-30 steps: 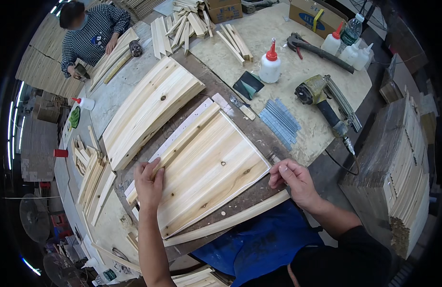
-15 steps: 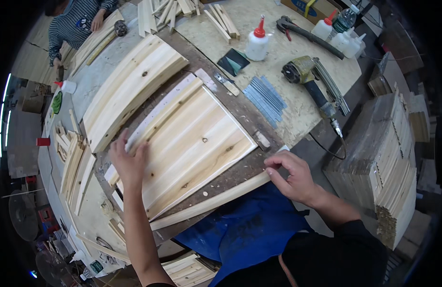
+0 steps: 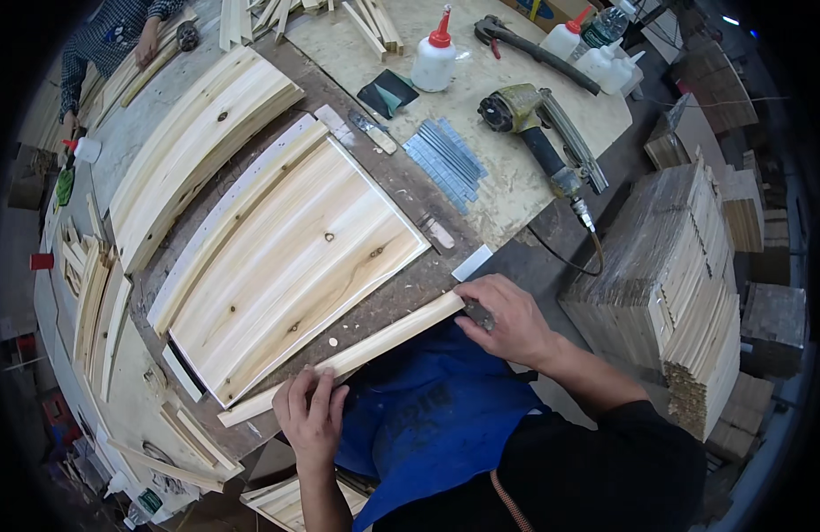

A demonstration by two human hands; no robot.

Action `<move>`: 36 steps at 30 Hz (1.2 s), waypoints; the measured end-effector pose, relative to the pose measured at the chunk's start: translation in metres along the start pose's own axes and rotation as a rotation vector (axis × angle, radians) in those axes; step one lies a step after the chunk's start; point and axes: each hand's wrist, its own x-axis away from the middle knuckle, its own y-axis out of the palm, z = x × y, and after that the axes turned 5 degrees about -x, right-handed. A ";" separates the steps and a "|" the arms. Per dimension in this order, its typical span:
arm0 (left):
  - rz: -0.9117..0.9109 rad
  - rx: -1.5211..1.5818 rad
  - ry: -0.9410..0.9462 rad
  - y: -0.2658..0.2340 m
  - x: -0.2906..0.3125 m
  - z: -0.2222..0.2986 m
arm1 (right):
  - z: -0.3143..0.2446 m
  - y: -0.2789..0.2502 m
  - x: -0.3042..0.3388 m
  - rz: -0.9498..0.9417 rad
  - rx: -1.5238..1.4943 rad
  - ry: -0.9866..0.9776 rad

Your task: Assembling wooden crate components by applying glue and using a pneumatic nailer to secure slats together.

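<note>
A slim curved wooden strip (image 3: 394,337) lies along the near edge of the bench. My right hand (image 3: 509,324) pinches its right end, while my left hand (image 3: 310,410) has its fingers curled over the strip nearer its left end. Just beyond it lies a flat fan-shaped wooden panel (image 3: 281,257), with knots in its boards and a white line, like glue, along its near and right edges. Another curved strip (image 3: 241,213) runs along the panel's far side, beside a pale curved guide with small dots.
Behind the panel stands a stack of curved boards (image 3: 206,129). A nail gun (image 3: 538,133) with a hose, nail strips (image 3: 445,160), a red-capped glue bottle (image 3: 435,58) and a hammer (image 3: 534,55) lie to the right. A co-worker's hand (image 3: 146,44) is far left.
My left hand has left the far side of the panel and come down to the near strip. My right hand has closed on that strip's right end. The view has shifted.
</note>
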 end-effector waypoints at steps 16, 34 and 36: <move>0.103 0.092 -0.020 0.009 0.004 -0.005 | -0.002 -0.018 -0.088 0.152 0.045 -0.194; 0.255 0.017 0.026 0.033 0.006 -0.009 | 0.112 0.040 -0.428 0.391 0.602 0.061; 0.268 0.038 0.031 0.034 0.004 -0.008 | 0.113 0.036 -0.430 0.356 0.560 0.142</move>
